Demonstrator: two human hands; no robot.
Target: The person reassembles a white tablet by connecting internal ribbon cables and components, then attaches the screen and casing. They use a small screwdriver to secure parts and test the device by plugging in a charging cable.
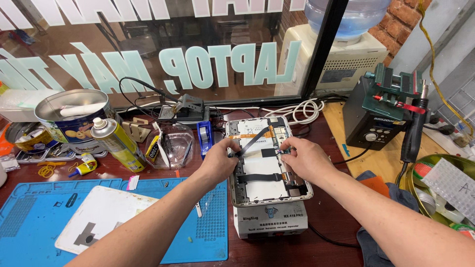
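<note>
At the far left of the dark red wooden table (336, 222) I see a round silver cookie tin (69, 111), and beside it a tall yellow-green spray can with a white cap (113, 143). In front of them, at the near left corner, lies a flat blue rubber work mat (29, 217) with a white square board (104, 217) on top.

In the middle sits a low white heating box with a flat top (269, 222). On it lies an opened white tablet with its back cover off (264, 158), so I can see the thin black ribbon strips (260, 176) and small parts inside.

My left hand (217, 160) is at the tablet's left edge. Its fingers are pinched narrow on the end of one thin black strip (250, 143) that runs up across the tablet. My right hand (304, 158) is at the right edge, fingers curled close, pressing down near a small plug spot. I cannot tell if it holds anything.

I think I am in the middle of working that strip loose from its plug. The next move needs a slow, soft pull, because the strip looks thin and could tear.

At the right edge stands a black box with a round knob (371, 118) and a green metal clamp (396, 91) on top.
</note>
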